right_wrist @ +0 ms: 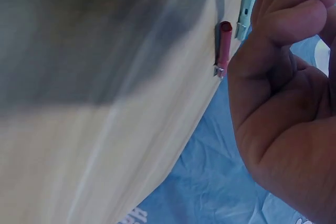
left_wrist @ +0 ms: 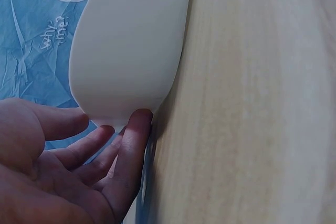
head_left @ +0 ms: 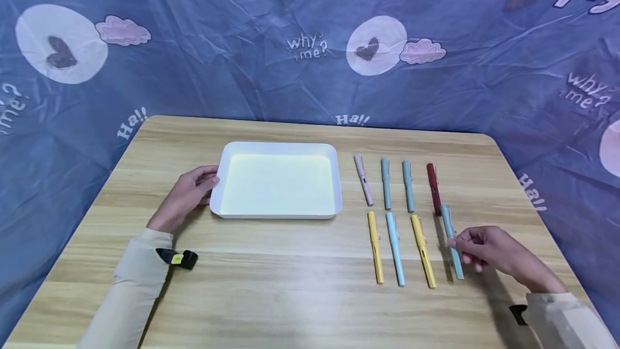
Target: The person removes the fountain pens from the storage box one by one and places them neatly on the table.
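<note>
At the left end of a white tray (head_left: pixel 276 214), my left hand (head_left: pixel 191 193) holds the side, thumb at the rim and fingertips against the outer wall (left_wrist: pixel 126 87). My right hand (head_left: pixel 489 252) pinches a blue pen (head_left: pixel 446 217) between thumb and fingers, its shadow falling to the left on the table. Just behind that pen lies a dark red pen (head_left: pixel 433 187). To the left are a yellow pen (head_left: pixel 423 252), a light blue pen (head_left: pixel 394 249) and another yellow pen (head_left: pixel 375 246). In the right wrist view, curled fingers (right_wrist: pixel 299 19) mostly hide the held pen.
Behind the front pens lie two teal pens, one (head_left: pixel 408 185) beside the other (head_left: pixel 386 183), and a lilac pen (head_left: pixel 363 179). Everything rests on a wooden table (head_left: pixel 242 295). A blue printed cloth (head_left: pixel 232 69) hangs beyond its back edge.
</note>
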